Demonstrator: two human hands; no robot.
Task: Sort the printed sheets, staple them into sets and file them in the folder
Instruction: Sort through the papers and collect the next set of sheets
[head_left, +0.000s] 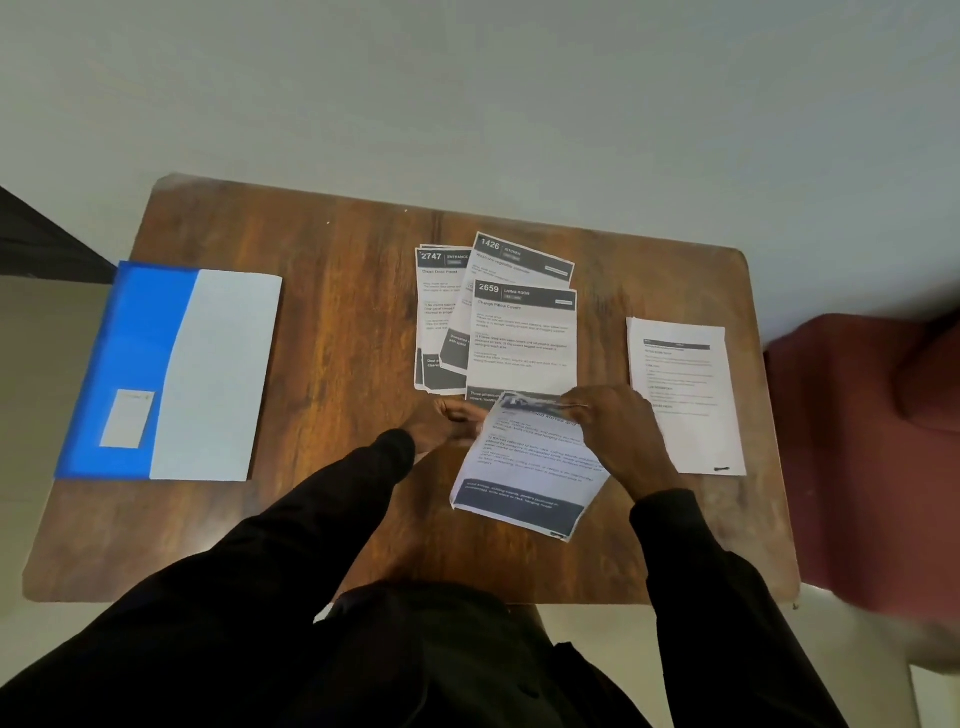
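A printed sheet (524, 467) with a dark band at its near end lies tilted in front of me, and both hands hold it. My left hand (452, 423) pinches its left edge. My right hand (610, 421) grips its top right corner, which curls upward. Beyond it, overlapping printed sheets (519, 332) headed 2747, 1426 and 2659 are spread across the table's middle. A separate stack of sheets (685, 395) lies to the right, with a small dark mark near its lower corner. An open blue folder (135, 364) with a pale inner flap lies on the left.
The wooden table (337, 312) stands against a pale wall. A dark red seat (872, 441) sits beside the table's right edge. A dark surface shows at the far left behind the folder.
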